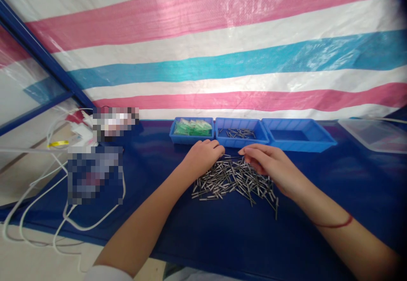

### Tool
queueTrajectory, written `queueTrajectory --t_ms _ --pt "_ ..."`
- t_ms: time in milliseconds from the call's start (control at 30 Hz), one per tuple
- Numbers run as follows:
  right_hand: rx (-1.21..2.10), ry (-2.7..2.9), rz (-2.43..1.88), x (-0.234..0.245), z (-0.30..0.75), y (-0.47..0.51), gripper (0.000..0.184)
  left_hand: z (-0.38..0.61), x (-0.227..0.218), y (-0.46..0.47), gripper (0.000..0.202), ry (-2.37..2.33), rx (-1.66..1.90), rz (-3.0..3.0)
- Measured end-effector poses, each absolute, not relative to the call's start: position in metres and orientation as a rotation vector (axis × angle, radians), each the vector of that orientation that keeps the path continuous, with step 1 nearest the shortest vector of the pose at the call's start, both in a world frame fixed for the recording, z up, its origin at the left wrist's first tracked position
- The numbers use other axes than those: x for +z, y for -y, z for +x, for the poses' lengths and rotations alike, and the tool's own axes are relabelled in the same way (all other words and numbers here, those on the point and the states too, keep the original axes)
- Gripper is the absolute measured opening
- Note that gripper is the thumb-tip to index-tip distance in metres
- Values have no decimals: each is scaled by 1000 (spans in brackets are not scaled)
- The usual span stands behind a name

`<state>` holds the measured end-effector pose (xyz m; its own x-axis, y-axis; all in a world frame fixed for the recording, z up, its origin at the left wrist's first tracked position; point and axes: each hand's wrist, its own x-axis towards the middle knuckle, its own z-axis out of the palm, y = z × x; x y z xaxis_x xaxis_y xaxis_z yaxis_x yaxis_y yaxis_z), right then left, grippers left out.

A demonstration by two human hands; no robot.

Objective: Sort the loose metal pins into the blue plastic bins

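Most metal pins [235, 179] lay heaped at lower centre; a few sat in the middle bin [241, 142] above. Left hand [206, 153] and right hand [270, 162]: fingers curled, grasp on any pin undeterminable.

No lettering, number or brand name can be read on the three blue bins [241, 142], the green packets [193, 127] or the striped sheet [203, 71]; any print on the yellow band [58, 144] by the white cables [23, 150] is too small to tell

Bright glare across striped sheeting [222, 56]
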<state>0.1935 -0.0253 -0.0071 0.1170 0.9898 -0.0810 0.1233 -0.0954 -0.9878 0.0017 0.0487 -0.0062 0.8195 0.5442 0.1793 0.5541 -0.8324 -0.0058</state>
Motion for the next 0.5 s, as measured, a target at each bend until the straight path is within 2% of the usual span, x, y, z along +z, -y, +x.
queueTrajectory --t_ms 100,167,333,500 --pt "835 1434 -1478 -15 189 25 26 -1 -3 -42 23 1033 -568 -3074" --pt "753 1491 -1471 -19 186 26 28 1 -3 -33 21 1109 -803 -3204" --pt "722 1428 -1405 -19 178 33 26 11 -7 -12 17 1376 -1172 -3263" --pt "692 1398 -1382 -19 176 37 20 16 -12 -4 18 1481 -1272 -3265"
